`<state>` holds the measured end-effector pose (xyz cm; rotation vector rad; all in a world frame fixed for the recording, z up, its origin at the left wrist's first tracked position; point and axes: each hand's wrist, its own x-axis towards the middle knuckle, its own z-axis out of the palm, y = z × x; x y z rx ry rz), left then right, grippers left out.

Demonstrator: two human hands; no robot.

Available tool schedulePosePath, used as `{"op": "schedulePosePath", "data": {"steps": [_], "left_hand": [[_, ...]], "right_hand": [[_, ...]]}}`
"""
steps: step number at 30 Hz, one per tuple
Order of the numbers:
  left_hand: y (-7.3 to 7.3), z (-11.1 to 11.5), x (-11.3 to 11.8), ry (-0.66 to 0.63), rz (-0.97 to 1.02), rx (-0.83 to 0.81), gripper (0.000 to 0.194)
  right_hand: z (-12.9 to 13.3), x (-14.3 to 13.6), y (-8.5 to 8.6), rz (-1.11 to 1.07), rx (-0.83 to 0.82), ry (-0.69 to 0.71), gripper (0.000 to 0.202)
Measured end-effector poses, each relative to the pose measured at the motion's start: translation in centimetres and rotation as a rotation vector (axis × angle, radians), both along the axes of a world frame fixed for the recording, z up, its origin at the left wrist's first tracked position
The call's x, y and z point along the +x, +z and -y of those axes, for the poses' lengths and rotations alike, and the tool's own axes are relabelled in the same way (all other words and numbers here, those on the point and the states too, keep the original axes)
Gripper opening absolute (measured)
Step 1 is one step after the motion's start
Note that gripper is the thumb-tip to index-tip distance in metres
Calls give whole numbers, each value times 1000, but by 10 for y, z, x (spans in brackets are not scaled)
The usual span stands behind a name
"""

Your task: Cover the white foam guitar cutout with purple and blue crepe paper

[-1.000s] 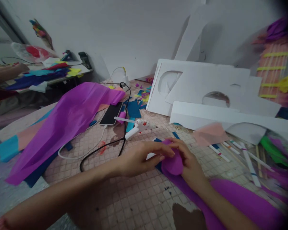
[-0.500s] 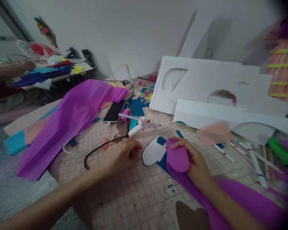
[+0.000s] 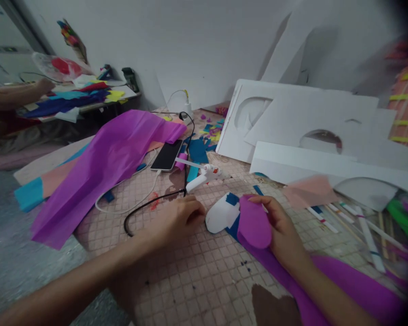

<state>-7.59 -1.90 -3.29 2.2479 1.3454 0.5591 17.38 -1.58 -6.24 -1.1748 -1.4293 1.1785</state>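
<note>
A purple rounded paper piece is pinched between the thumb and fingers of my right hand. Beside it on the tiled-pattern table lies a white oval piece with a blue patch on its upper edge. My left hand is at the left end of that oval, its fingers curled together; whatever may be between the fingertips is too small to make out. A white glue gun rests just beyond my left hand. Long purple paper runs under my right forearm.
Behind the glue gun are a phone with a white cable, and blue scraps. Purple sheeting covers the left side. White cut boards lean on the wall; paper sticks lie at the right. Another person's hand shows far left.
The whole view has shifted slightly, so things appear a little further right. My right hand still holds the purple piece, which is tilted a little differently.
</note>
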Motion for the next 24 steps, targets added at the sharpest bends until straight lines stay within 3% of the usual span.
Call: {"op": "schedulePosePath", "data": {"steps": [8,13,16,19,24], "left_hand": [[12,3,8,69,32,-131,7],[8,-9,0,236,96,116,6],[1,-22,-8,319,30,289,26],[-10,-39,-14,247,-57,267,37],[-20,-70,-17,175,-65,257,12]], "right_hand": [[1,2,2,9,-67,19,23],[1,0,2,11,-77,49,20],[1,-1,2,-4,-65,63,19],[0,-2,2,-3,-64,56,19],[0,-3,2,-11,-88,38,20]]}}
